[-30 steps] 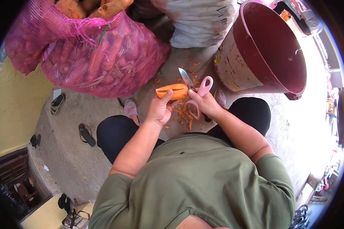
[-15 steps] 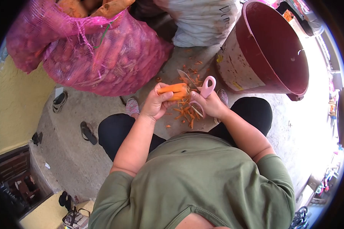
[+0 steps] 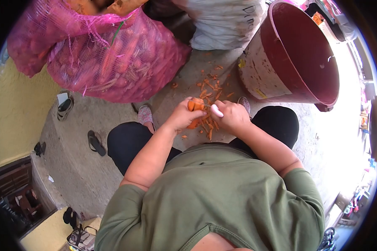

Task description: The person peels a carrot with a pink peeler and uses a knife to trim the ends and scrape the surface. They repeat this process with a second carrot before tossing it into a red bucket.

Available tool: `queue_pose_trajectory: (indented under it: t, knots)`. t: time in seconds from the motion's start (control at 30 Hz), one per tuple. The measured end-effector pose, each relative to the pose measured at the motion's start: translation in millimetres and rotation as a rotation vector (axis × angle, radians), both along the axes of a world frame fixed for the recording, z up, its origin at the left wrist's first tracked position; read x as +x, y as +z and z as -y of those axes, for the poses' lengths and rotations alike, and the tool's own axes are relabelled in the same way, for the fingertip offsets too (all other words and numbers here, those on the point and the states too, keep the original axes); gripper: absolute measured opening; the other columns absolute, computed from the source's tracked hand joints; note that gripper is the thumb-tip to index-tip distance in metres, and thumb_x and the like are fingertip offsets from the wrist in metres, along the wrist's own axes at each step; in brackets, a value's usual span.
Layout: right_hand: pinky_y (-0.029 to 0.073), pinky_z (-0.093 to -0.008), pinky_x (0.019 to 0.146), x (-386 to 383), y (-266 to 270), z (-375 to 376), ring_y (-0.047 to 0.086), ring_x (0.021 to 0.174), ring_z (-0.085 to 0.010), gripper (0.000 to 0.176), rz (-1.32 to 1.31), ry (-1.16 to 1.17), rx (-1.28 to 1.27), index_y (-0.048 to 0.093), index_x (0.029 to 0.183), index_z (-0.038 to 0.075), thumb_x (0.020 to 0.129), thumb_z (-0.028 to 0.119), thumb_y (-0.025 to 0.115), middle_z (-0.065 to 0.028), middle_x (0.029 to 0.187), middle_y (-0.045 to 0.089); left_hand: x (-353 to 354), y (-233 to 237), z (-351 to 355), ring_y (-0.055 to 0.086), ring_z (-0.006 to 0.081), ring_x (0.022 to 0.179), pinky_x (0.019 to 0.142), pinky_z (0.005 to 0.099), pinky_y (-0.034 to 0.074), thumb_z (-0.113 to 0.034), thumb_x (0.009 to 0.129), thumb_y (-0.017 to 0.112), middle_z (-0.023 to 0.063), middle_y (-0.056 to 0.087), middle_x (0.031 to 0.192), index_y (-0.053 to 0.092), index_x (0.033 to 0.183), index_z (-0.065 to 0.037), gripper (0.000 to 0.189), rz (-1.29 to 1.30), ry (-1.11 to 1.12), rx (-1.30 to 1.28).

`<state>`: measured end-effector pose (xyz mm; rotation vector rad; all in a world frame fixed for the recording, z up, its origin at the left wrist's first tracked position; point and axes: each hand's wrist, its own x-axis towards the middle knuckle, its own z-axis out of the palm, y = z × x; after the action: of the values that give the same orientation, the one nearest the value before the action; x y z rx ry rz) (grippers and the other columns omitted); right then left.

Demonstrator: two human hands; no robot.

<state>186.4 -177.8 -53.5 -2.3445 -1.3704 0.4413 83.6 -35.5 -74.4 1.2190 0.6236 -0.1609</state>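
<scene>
At the far left a pink mesh sack (image 3: 104, 54) bulging with carrots leans on the concrete floor (image 3: 92, 175), and a dark sandal (image 3: 95, 143) lies below it beside the person's knee. Toward the middle, the left hand (image 3: 181, 118) is curled tightly around a carrot (image 3: 195, 105), held just above the floor between the knees, its cut orange end facing up. Orange peelings (image 3: 209, 85) are scattered on the floor just beyond the carrot and under both hands. Touching the carrot's right side is a pale pink handle (image 3: 216, 110), and the right hand (image 3: 233, 118) is clenched in a fist around it; the tool's working end is hidden. Behind the hands lies a white sack (image 3: 222, 21). At the right a large maroon bucket (image 3: 262, 69) is tipped towards the person, near the right knee.
</scene>
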Motion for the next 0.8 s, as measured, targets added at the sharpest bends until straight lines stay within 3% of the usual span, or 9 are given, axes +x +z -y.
queue_pose_trajectory:
  t: [0.17, 0.23, 0.43, 0.53, 0.63, 0.67, 0.8]
  knots:
    - [0.045, -0.0383, 0.052, -1.2, -7.1, 1.6, 0.056, 0.058, -0.0292, 0.017, 0.099, 0.028, -0.089, 0.048, 0.073, 0.007, 0.071, 0.023, 0.054, -0.0114, 0.065, 0.053, 0.3, -4.9, -0.5, 0.054, 0.0126, 0.053, 0.045, 0.0248, 0.044, -0.013, 0.07, 0.062, 0.0051, 0.055, 0.071, 0.053, 0.088, -0.003, 0.022, -0.094, 0.024, -0.126]
    - [0.046, -0.0377, 0.055, 0.5, -11.2, -2.5, 0.058, 0.064, -0.0294, 0.016, 0.096, 0.041, -0.153, 0.049, 0.078, 0.006, 0.074, 0.021, 0.05, -0.0143, 0.072, 0.055, 1.3, -7.5, 1.9, 0.053, 0.0122, 0.051, 0.043, 0.0245, 0.044, -0.014, 0.071, 0.062, 0.005, 0.055, 0.068, 0.054, 0.086, -0.003, 0.021, -0.099, 0.016, -0.135]
    - [0.048, -0.0371, 0.056, 1.9, -19.3, -13.6, 0.059, 0.069, -0.0294, 0.015, 0.101, 0.032, -0.243, 0.049, 0.081, 0.005, 0.076, 0.019, 0.046, -0.0168, 0.078, 0.056, 4.0, -1.2, 5.4, 0.053, 0.0113, 0.051, 0.043, 0.0241, 0.043, -0.014, 0.071, 0.062, 0.0046, 0.054, 0.068, 0.054, 0.086, -0.004, 0.02, -0.152, 0.019, -0.128]
    - [0.048, -0.0371, 0.056, 2.9, -24.9, -15.6, 0.059, 0.07, -0.0292, 0.015, 0.075, 0.037, -0.233, 0.05, 0.083, 0.005, 0.076, 0.018, 0.047, -0.0175, 0.077, 0.056, 3.3, -0.7, 6.4, 0.054, 0.0135, 0.057, 0.051, 0.0253, 0.045, -0.015, 0.068, 0.065, 0.0053, 0.055, 0.07, 0.054, 0.087, -0.003, 0.025, -0.107, -0.007, -0.151]
    - [0.048, -0.0381, 0.058, 19.5, -52.2, -15.1, 0.059, 0.07, -0.0292, 0.016, 0.039, -0.016, -0.318, 0.052, 0.085, 0.005, 0.075, 0.018, 0.048, -0.0173, 0.075, 0.058, 0.6, -13.4, 12.0, 0.054, 0.016, 0.065, 0.061, 0.027, 0.044, -0.016, 0.062, 0.069, 0.007, 0.056, 0.074, 0.052, 0.087, -0.002, 0.033, 0.096, -0.111, 0.718]
    - [0.047, -0.0385, 0.058, 24.2, -64.0, -11.0, 0.059, 0.07, -0.0293, 0.017, 0.02, -0.047, -0.363, 0.053, 0.085, 0.005, 0.075, 0.018, 0.049, -0.017, 0.074, 0.058, -0.4, -13.4, 15.9, 0.054, 0.0163, 0.067, 0.063, 0.0275, 0.043, -0.017, 0.061, 0.07, 0.0074, 0.056, 0.075, 0.052, 0.087, -0.002, 0.035, 0.089, -0.084, 0.712]
    - [0.046, -0.0424, 0.058, 16.9, -29.8, -13.1, 0.057, 0.061, -0.0322, 0.021, -0.139, -0.264, -0.17, 0.055, 0.091, 0.007, 0.074, 0.018, 0.049, -0.0153, 0.067, 0.058, 2.6, -14.9, 9.2, 0.054, 0.0175, 0.069, 0.066, 0.0289, 0.043, -0.016, 0.056, 0.072, 0.0095, 0.056, 0.076, 0.052, 0.087, -0.001, 0.039, 0.052, 0.022, 0.728]
